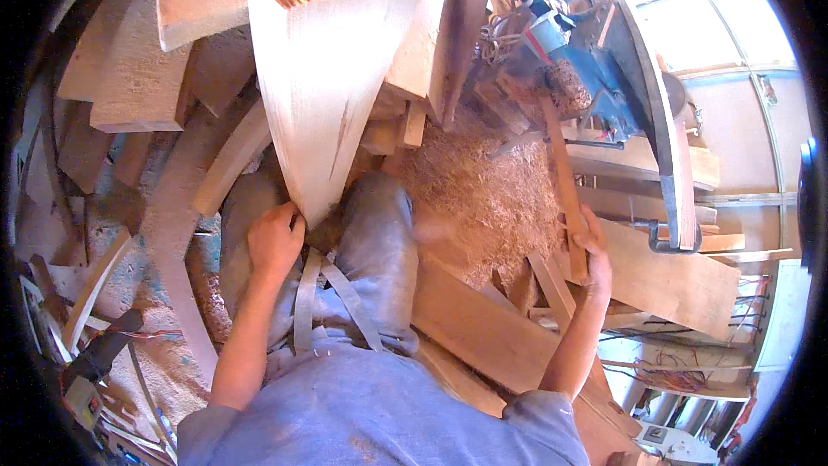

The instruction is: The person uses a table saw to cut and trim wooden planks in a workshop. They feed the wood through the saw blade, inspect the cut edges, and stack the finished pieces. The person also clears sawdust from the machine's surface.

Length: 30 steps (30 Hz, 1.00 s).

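Note:
A large pale timber block point(323, 78) with ringed end grain at its far end stands in front of my knees. My left hand point(276, 246) is closed on its near lower corner, between my legs. Out to the right, my right hand point(592, 250) is wrapped round a long narrow reddish wooden strip point(562, 177). The strip runs away from me beside a heap of shavings point(479, 198). Part of its near end is hidden by the hand.
Thick curved timbers point(138, 78) are stacked at the far left. A workbench point(634, 95) with a clamp point(673, 237) stands at the right. Wide boards point(483, 324) lie by my right leg. A cluttered heap of tools point(543, 26) sits at the far right.

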Tool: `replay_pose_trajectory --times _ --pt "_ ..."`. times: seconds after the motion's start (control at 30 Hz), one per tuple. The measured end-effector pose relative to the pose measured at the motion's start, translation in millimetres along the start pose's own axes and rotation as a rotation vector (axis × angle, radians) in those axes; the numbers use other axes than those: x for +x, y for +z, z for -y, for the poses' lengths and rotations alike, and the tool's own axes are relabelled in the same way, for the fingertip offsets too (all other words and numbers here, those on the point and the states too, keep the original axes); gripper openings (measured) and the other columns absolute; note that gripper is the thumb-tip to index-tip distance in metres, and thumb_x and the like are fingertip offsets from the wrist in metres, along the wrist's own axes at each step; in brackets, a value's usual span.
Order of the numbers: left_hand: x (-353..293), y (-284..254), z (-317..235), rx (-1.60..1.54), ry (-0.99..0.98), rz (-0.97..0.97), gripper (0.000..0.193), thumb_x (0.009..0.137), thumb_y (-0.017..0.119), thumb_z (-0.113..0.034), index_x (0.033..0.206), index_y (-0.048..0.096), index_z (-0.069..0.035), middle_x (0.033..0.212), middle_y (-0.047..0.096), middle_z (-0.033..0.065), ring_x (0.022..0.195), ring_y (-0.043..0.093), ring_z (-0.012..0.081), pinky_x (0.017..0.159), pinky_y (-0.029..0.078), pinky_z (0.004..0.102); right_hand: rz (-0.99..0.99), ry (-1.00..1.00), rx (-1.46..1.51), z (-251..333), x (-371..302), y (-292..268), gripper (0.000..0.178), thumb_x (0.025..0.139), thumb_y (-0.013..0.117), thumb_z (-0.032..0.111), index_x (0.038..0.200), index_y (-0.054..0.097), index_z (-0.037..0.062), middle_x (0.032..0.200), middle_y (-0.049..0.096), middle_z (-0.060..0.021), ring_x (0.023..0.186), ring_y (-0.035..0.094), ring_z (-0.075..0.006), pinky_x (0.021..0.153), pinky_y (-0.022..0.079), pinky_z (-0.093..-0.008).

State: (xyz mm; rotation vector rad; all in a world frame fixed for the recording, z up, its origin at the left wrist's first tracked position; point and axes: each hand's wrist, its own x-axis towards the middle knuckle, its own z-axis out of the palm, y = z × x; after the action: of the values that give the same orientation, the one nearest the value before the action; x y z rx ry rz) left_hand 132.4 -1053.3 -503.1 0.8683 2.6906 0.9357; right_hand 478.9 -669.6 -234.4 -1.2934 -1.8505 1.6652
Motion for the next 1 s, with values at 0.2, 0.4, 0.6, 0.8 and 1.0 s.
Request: replay_pose_trajectory --times 0.2,0.4,0.6,0.8,1.0 --pt "2.6 -7.5 -4.9 -0.057 -0.002 0.005 0.02 0.09 0.068 -0.024 0.102 0.072 -0.009 0.095 0.074 0.0151 0.089 0.07 0.0376 0.078 0.054 0.0502 -0.181 -0.134 -1.19 -23.7 61.3 -13.8 0.077 0.093 0.062 0.027 0.162 0.033 0.0099 0.135 0.062 -0.0306 0.119 0.064 -0.0394 0.103 0.049 -0.0475" --pt "4.1 -10.6 -7.3 -0.043 -0.028 0.013 0.02 0.089 0.068 -0.023 0.103 0.073 -0.009 0.096 0.074 0.0148 0.091 0.069 0.0365 0.079 0.054 0.0495 -0.5 0.257 -1.63 12.8 35.1 16.3 0.073 0.097 0.059 0.05 0.157 0.04 0.0142 0.118 0.07 -0.0305 0.11 0.067 -0.049 0.095 0.051 -0.057" --pt "7.1 -7.5 -8.2 -0.048 -0.003 -0.002 0.021 0.089 0.068 -0.023 0.103 0.073 -0.008 0.096 0.074 0.0142 0.091 0.069 0.0358 0.08 0.054 0.0491 -0.608 0.207 -1.608 18.5 12.5 -13.4 0.072 0.094 0.065 0.046 0.155 0.043 0.0137 0.109 0.073 -0.0286 0.096 0.072 -0.0473 0.081 0.055 -0.0565" --pt "7.9 -9.4 -10.1 -0.008 -0.004 0.029 0.022 0.089 0.069 -0.024 0.104 0.074 -0.009 0.097 0.074 0.0143 0.091 0.068 0.0363 0.08 0.053 0.0497 -0.366 -0.012 -0.878 43.8 -4.8 11.7 0.068 0.087 0.071 0.014 0.151 0.048 0.0059 0.11 0.073 -0.0201 0.09 0.072 -0.0286 0.076 0.056 -0.0386" --pt "5.8 -8.6 -5.1 0.025 -0.056 0.029 0.023 0.088 0.069 -0.025 0.102 0.074 -0.008 0.098 0.074 0.0143 0.092 0.069 0.0355 0.081 0.053 0.0497 -0.874 -0.62 -1.088 39.1 7.0 23.0 0.031 0.091 0.068 0.019 0.114 0.073 -0.0008 0.099 0.075 -0.0161 0.088 0.072 -0.0281 0.076 0.056 -0.0389"
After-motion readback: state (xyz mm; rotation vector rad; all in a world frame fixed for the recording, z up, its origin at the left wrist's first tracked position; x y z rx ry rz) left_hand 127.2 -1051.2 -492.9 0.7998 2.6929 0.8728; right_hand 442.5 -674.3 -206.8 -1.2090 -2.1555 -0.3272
